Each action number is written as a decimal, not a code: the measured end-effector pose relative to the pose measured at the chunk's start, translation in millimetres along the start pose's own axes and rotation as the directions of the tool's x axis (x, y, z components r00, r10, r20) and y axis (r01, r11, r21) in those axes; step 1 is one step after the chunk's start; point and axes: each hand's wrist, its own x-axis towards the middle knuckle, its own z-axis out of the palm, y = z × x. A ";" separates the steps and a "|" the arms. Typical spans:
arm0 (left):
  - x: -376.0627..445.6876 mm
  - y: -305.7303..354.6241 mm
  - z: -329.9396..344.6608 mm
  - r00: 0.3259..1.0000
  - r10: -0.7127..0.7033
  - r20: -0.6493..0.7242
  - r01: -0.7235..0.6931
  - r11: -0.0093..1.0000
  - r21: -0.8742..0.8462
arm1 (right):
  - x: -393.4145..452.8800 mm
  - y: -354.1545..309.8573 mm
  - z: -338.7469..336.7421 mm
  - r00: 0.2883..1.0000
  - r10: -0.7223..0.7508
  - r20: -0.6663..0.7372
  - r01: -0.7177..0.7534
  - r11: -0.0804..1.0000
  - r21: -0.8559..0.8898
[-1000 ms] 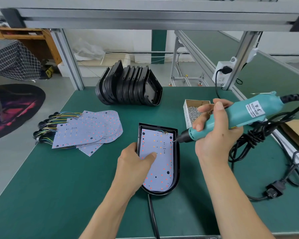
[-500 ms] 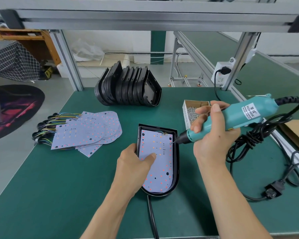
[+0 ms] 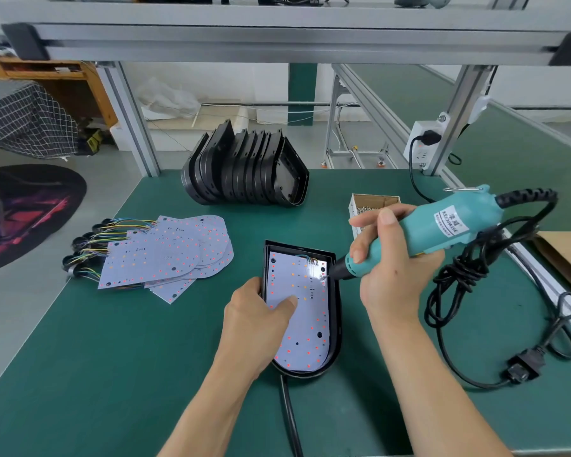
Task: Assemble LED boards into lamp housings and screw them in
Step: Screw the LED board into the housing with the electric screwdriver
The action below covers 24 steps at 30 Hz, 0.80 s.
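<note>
A black lamp housing (image 3: pixel 335 311) lies flat near the middle of the green tabletop (image 3: pixel 112 357), a little toward the near edge, with a white LED board (image 3: pixel 307 324) seated inside it and a black cable (image 3: pixel 290 420) running from its rounded end off the near edge. The left hand (image 3: pixel 257 328) rests against the housing's left wall, its thumb pressed flat on the board and the other fingers out of sight along the housing's outer side. The right hand (image 3: pixel 389 258) is wrapped around a teal electric screwdriver (image 3: pixel 442 232), whose tip meets the board near its upper right corner (the screw itself is too small to make out). Just beyond that hand, toward the right edge, sits a small open box of screws (image 3: pixel 370 206). Spare LED boards (image 3: pixel 165 252) with coloured wires lie fanned near the left edge, and a row of empty black housings (image 3: pixel 244 169) stands at the far edge. The screwdriver's coiled cord (image 3: pixel 468 275) trails along the right edge.
</note>
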 end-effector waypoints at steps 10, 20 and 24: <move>2.1 -2.9 1.2 1.000 0.001 -0.003 -0.001 1.000 -0.013 | 1.0 2.4 -1.6 0.999 0.017 -0.040 -0.017 1.000 0.012; 2.4 -3.7 2.3 1.000 0.000 -0.005 0.000 1.000 0.001 | 0.3 3.5 -1.6 1.000 0.004 -0.028 -0.005 1.000 -0.014; 1.7 -3.7 2.0 1.000 -0.002 -0.017 0.002 1.000 0.010 | 0.0 2.7 -0.9 0.999 0.007 -0.051 -0.008 1.000 -0.013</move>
